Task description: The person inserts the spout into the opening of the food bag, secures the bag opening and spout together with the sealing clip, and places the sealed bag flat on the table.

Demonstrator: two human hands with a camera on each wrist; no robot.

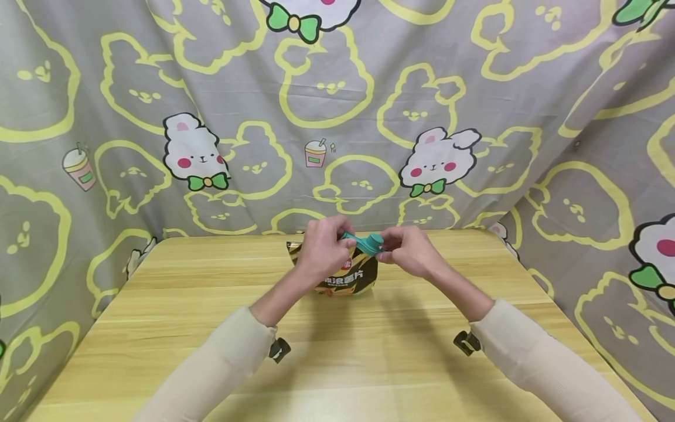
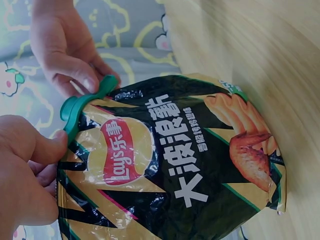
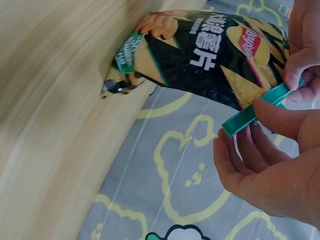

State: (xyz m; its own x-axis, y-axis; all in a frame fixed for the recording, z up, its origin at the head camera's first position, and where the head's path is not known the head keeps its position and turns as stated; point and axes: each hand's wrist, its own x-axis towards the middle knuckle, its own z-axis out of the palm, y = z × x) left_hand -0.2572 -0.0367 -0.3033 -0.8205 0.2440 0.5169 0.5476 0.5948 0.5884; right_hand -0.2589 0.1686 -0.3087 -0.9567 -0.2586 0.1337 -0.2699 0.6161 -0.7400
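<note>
A black and gold chip bag (image 1: 345, 278) stands on the table with its printed front towards me. Along its top edge lies a teal bag clip (image 1: 364, 242) with a round capped spout, seen also in the left wrist view as a green clip (image 2: 75, 112). My left hand (image 1: 323, 246) pinches the bag's top edge, thumb right at one end of the clip. On the other side my right hand (image 1: 413, 251) holds the clip's far end between thumb and fingers. In the right wrist view, the clip's long bar (image 3: 255, 109) crosses the bag's top corner.
The light wooden table (image 1: 158, 351) reaches back to a grey curtain (image 1: 253, 88) printed with yellow outlines and white cartoon faces. More curtain hangs along both sides. Dark straps (image 1: 279, 350) show at the sleeve cuffs.
</note>
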